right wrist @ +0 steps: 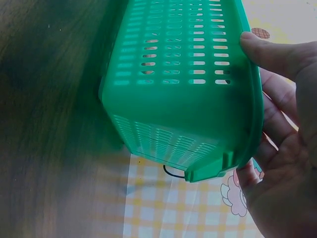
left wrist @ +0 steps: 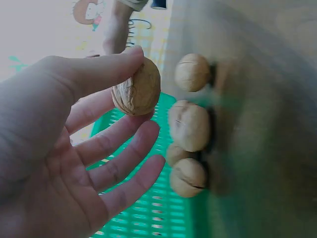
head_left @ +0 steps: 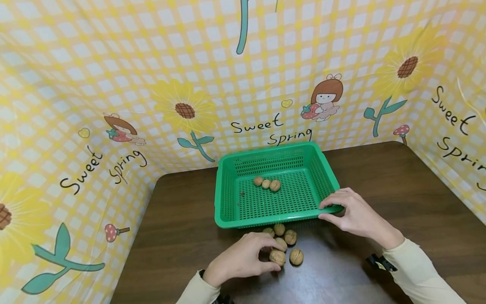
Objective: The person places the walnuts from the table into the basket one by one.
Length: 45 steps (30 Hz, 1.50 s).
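My left hand [head_left: 244, 257] pinches a walnut [left wrist: 138, 89] between thumb and fingers, just above the table in front of the basket. In the left wrist view the other fingers spread out below it. Beside that hand several more walnuts [head_left: 290, 237] lie loose on the table, close to the basket's near side. A green plastic basket [head_left: 265, 218] with slotted walls stands behind them. Inside it, three walnuts [head_left: 275, 185] sit together toward the back left. At the near right corner my right hand [head_left: 357, 215] grips the rim, thumb outside and fingers over the edge.
The dark wooden table [head_left: 178, 228] extends on both sides of the basket. A yellow checked cloth [head_left: 265, 76] with printed flowers hangs behind and at both sides. Small dark crumbs [head_left: 242, 194] lie on the basket floor.
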### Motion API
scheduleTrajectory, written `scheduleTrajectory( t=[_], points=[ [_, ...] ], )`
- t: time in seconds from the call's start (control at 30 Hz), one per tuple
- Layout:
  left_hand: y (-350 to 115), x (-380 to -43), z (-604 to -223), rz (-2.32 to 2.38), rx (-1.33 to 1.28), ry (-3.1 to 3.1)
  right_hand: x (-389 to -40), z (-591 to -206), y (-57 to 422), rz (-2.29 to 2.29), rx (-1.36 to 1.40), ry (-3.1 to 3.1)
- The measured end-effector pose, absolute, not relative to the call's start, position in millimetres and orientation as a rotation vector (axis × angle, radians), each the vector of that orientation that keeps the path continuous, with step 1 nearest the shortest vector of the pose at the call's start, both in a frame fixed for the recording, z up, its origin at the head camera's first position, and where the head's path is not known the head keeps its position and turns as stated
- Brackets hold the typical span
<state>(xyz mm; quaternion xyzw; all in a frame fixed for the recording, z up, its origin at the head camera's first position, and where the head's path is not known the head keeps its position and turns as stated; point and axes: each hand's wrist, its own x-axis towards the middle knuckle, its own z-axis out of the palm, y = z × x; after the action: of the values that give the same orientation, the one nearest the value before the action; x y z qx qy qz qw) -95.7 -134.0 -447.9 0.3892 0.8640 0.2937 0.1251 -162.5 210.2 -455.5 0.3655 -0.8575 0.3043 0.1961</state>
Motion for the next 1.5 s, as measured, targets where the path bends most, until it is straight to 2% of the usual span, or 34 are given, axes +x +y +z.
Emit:
scheduleTrajectory(
  t=[0.43, 0.8, 1.5],
  points=[
    [-128.1, -119.8, -393.1, 0.910, 1.065, 2.495, -162.0, -454.8, 209.6, 0.851, 1.026, -2.400],
    [-124.5, -166.8, -353.7, 0.965, 1.052, 2.521, -160.1, -450.2, 214.7, 0.844, 1.025, -2.384],
    [-148.1, -262.1, -373.6, 0.994, 0.746, 2.629, -162.9, -453.8, 210.5, 0.873, 1.061, -2.376]
  ],
)
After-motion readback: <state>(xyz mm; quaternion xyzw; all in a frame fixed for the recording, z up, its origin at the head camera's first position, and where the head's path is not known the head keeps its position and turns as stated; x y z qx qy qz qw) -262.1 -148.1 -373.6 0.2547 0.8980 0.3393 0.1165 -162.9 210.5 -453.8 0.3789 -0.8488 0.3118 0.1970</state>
